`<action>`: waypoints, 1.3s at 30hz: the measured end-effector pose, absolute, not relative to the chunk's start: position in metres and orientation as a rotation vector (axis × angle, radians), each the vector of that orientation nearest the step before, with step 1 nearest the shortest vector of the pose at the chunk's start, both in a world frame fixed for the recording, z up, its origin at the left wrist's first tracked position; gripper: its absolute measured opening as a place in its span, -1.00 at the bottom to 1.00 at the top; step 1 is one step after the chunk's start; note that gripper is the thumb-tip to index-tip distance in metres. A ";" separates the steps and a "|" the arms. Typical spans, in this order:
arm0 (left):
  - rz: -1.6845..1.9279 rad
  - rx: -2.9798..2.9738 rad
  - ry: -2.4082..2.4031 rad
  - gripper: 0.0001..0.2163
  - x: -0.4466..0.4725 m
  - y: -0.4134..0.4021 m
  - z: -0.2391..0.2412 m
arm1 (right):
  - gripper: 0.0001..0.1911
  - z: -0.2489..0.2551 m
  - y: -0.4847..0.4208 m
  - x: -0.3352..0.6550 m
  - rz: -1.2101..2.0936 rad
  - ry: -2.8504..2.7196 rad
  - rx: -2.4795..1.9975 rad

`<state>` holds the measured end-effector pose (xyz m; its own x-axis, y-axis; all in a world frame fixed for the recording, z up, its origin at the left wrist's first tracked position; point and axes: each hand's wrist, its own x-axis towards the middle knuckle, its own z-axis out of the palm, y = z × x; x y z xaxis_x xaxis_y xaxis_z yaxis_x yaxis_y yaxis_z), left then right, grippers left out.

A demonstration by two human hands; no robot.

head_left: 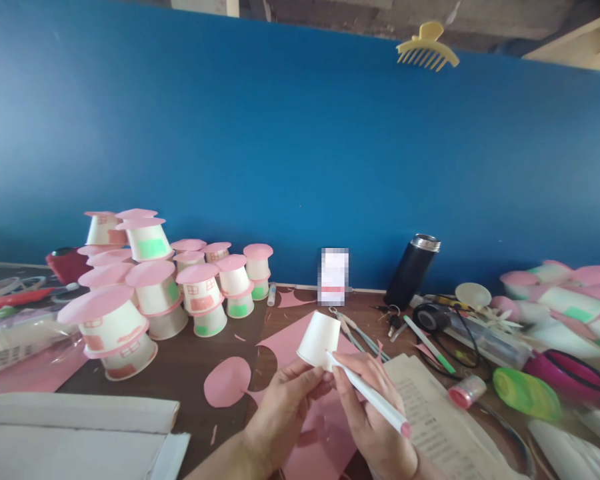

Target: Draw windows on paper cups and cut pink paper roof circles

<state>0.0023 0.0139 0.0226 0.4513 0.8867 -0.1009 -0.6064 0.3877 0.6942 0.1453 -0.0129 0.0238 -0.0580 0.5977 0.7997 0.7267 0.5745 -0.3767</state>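
My left hand (286,399) is closed round the rim of a white paper cup (320,340) held upside down above the table. My right hand (370,413) grips a white pen with a pink cap (375,400), its tip touching the cup's lower edge. Under both hands lies a pink paper sheet (285,343) with round holes cut from it, and a loose pink paper circle (227,381) rests to the left.
Stacked paper-cup houses with pink roofs (150,287) stand at the left. A black flask (410,270), scissors (355,330), keys, a green-tipped pen (430,347), a tape roll, a printed sheet (435,413) and more cups (570,300) lie at the right. Blue wall behind; cardboard (75,413) front left.
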 end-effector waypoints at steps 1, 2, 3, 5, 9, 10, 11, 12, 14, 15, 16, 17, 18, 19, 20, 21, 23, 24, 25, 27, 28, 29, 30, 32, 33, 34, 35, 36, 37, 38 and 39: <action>1.006 0.654 0.494 -0.83 0.002 0.014 0.023 | -0.75 0.023 -0.013 0.145 -0.144 -1.742 -1.094; 1.003 0.665 0.494 -0.84 0.002 0.014 0.023 | -0.74 0.023 -0.013 0.145 -0.137 -1.741 -1.089; 0.995 0.669 0.506 -0.84 0.002 0.014 0.023 | -0.75 0.023 -0.013 0.145 -0.131 -1.740 -1.089; 0.984 0.666 0.534 -0.83 0.002 0.014 0.023 | -0.75 0.024 -0.013 0.145 -0.120 -1.735 -1.098; 1.008 0.664 0.494 -0.83 0.002 0.014 0.026 | -0.76 0.026 -0.013 0.145 -0.082 -1.727 -1.120; 1.011 0.668 0.477 -0.83 0.002 0.014 0.026 | -0.77 0.026 -0.013 0.144 -0.078 -1.727 -1.120; 1.005 0.672 0.469 -0.82 0.002 0.014 0.026 | -0.77 0.026 -0.013 0.144 -0.080 -1.726 -1.119; 0.998 0.674 0.474 -0.82 0.002 0.014 0.025 | -0.77 0.027 -0.013 0.144 -0.084 -1.727 -1.117; 0.983 0.667 0.512 -0.81 0.001 0.014 0.024 | -0.77 0.026 -0.013 0.144 -0.093 -1.727 -1.113; 0.976 0.659 0.539 -0.80 0.001 0.013 0.023 | -0.77 0.026 -0.013 0.144 -0.095 -1.727 -1.110; 0.971 0.650 0.562 -0.79 0.001 0.013 0.023 | -0.76 0.026 -0.013 0.144 -0.094 -1.729 -1.108; 0.971 0.646 0.575 -0.79 0.001 0.013 0.022 | -0.76 0.026 -0.013 0.144 -0.092 -1.730 -1.108; 0.972 0.646 0.575 -0.78 0.001 0.013 0.022 | -0.76 0.026 -0.013 0.144 -0.092 -1.729 -1.106; 0.972 0.648 0.569 -0.78 0.001 0.013 0.022 | -0.76 0.026 -0.013 0.144 -0.091 -1.731 -1.106; 0.972 0.650 0.560 -0.78 0.001 0.013 0.022 | -0.76 0.026 -0.013 0.144 -0.093 -1.733 -1.107; 0.973 0.652 0.549 -0.79 0.001 0.013 0.023 | -0.76 0.026 -0.013 0.144 -0.097 -1.734 -1.109; 0.968 0.654 0.530 -0.82 0.001 0.013 0.023 | -0.78 0.026 -0.013 0.144 -0.111 -1.735 -1.119; 0.967 0.655 0.522 -0.83 0.001 0.013 0.024 | -0.78 0.027 -0.013 0.143 -0.119 -1.736 -1.124; 0.968 0.657 0.513 -0.85 0.001 0.013 0.024 | -0.78 0.027 -0.013 0.143 -0.128 -1.736 -1.127; 0.979 0.663 0.490 -0.86 0.001 0.013 0.025 | -0.77 0.027 -0.013 0.143 -0.142 -1.736 -1.121; 0.987 0.665 0.482 -0.86 0.002 0.013 0.025 | -0.77 0.027 -0.013 0.143 -0.146 -1.737 -1.117; 0.995 0.669 0.476 -0.86 0.002 0.013 0.025 | -0.77 0.027 -0.013 0.144 -0.147 -1.736 -1.114; 1.001 0.678 0.479 -0.85 0.002 0.013 0.025 | -0.78 0.027 -0.013 0.144 -0.149 -1.736 -1.112; 1.001 0.706 0.516 -0.84 0.001 0.013 0.024 | -0.79 0.028 -0.013 0.144 -0.152 -1.735 -1.117; 0.993 0.721 0.550 -0.82 0.001 0.013 0.023 | -0.79 0.028 -0.013 0.144 -0.149 -1.733 -1.121; 0.977 0.734 0.591 -0.79 0.000 0.013 0.021 | -0.79 0.028 -0.013 0.144 -0.144 -1.730 -1.121; 0.956 0.744 0.633 -0.76 -0.001 0.014 0.020 | -0.79 0.029 -0.013 0.144 -0.135 -1.726 -1.118; 0.933 0.750 0.673 -0.73 -0.001 0.014 0.018 | -0.79 0.029 -0.013 0.144 -0.125 -1.721 -1.112; 0.909 0.756 0.704 -0.70 -0.002 0.014 0.017 | -0.79 0.029 -0.013 0.144 -0.113 -1.717 -1.107; 0.890 0.762 0.723 -0.67 -0.002 0.014 0.016 | -0.79 0.029 -0.013 0.144 -0.103 -1.716 -1.100; 0.879 0.768 0.734 -0.66 -0.003 0.014 0.016 | -0.79 0.029 -0.013 0.144 -0.093 -1.716 -1.096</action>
